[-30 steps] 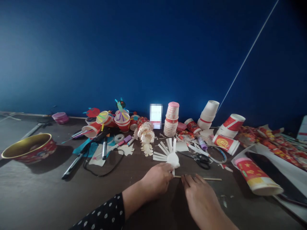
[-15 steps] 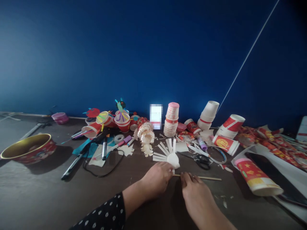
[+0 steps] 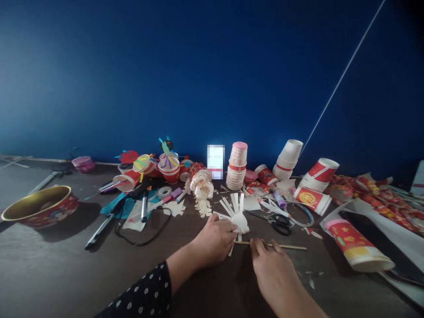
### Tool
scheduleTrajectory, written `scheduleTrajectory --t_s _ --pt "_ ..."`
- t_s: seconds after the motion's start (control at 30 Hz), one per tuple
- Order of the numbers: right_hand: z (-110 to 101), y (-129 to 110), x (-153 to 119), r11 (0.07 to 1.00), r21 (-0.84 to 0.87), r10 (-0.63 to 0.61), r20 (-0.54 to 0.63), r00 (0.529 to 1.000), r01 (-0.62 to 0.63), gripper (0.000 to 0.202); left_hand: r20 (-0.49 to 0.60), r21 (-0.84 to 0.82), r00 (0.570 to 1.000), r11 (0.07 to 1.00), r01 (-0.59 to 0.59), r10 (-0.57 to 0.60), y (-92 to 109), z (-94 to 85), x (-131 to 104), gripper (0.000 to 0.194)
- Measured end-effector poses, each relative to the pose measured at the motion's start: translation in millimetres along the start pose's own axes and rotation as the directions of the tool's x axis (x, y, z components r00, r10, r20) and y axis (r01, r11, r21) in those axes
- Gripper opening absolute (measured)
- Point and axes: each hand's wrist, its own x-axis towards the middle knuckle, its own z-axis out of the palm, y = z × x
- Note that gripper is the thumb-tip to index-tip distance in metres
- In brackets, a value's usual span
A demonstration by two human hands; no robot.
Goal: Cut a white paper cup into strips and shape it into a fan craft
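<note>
A paper cup cut into strips [image 3: 236,213], its white bands fanned outward, lies on a dark table [image 3: 66,269] in front of a deep blue wall [image 3: 198,66], just beyond the person's hands near the table's middle. The left hand [image 3: 215,240], wearing a black sleeve with white dots [image 3: 142,296], rests on the near edge of the cut cup with its fingers curled over it; how firmly they grip cannot be told. The right hand [image 3: 273,271] lies with fingers loosely extended, their tips pressing on a thin wooden stick [image 3: 285,246] that lies flat across the table just below the cut cup. At the left edge stands a gold-lined red bowl [image 3: 39,205]. A printed cup [image 3: 359,247] lies on its side at the right, near more tipped cups [image 3: 318,176] and crumpled red wrapping [image 3: 387,194]. A stack of paper cups [image 3: 236,165] stands upright behind the cut one. Decorated cups with coloured straws [image 3: 159,165] cluster to the left of the stack. Black-handled scissors [image 3: 278,221] lie just to the right of the cut cup. Markers [image 3: 144,205], a black cord [image 3: 142,234], and a roll of tape [image 3: 164,191] sit among paper scraps left of centre.
</note>
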Motion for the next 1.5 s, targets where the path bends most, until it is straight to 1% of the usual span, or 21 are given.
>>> scheduleTrajectory --t_s 0.13,0.3,0.43,0.6,0.67,0.77,0.9,0.97,1.1,1.27,1.37,1.5 --pt "-4 1 0 0.999 0.036 0.022 0.032 0.999 -0.023 0.036 0.026 0.038 1.0 0.999 0.011 -0.012 5 -1.0 1 0.015" --pt "-2 0 -1 0.998 0.044 0.035 0.015 0.999 -0.036 0.037 0.039 0.084 0.999 0.996 -0.002 -0.002 4 2.5 2 0.017" --pt "3 -2 -3 0.997 0.061 0.057 -0.008 0.998 -0.057 0.036 0.025 0.089 1.0 0.996 0.002 -0.004 1 6.0 4 0.02" --pt "3 -3 -2 0.993 0.088 0.085 -0.007 0.996 -0.084 0.039 -0.012 0.05 1.0 0.998 0.024 -0.023 -2 12.1 4 0.024" --pt "3 -4 -1 0.992 0.086 0.09 0.01 0.996 -0.09 0.039 -0.025 0.038 0.999 0.999 0.033 -0.032 -4 15.0 4 0.023" --pt "5 -6 0 0.992 0.075 0.093 0.066 0.993 -0.098 0.041 -0.04 0.022 0.998 0.999 0.039 -0.038 -5 18.4 4 0.021" --pt "3 -11 0 0.984 0.098 0.133 0.127 0.983 -0.146 0.039 -0.05 0.012 0.998 0.999 0.043 -0.043 -5 18.9 4 0.023" --pt "-1 -13 0 0.978 0.124 0.15 0.146 0.978 -0.169 0.044 -0.05 0.009 0.998 0.999 0.045 -0.045 -5 17.6 4 0.023" --pt "-10 -15 1 0.972 0.148 0.152 0.204 0.967 -0.184 0.062 -0.042 -0.007 0.998 0.999 0.051 -0.051 -3 13.0 4 0.021" --pt "-14 -15 5 0.967 0.153 0.152 0.291 0.945 -0.202 0.076 -0.039 -0.046 0.998 0.997 0.056 -0.058 0 6.5 4 0.02" --pt "-14 -16 6 0.969 0.133 0.16 0.293 0.943 -0.206 0.079 -0.056 -0.038 0.997 0.998 0.048 -0.05 1 6.6 3 0.02" --pt "-13 -16 6 0.97 0.129 0.163 0.293 0.942 -0.208 0.084 -0.065 -0.012 0.997 0.999 0.032 -0.033 -2 11.7 3 0.025"
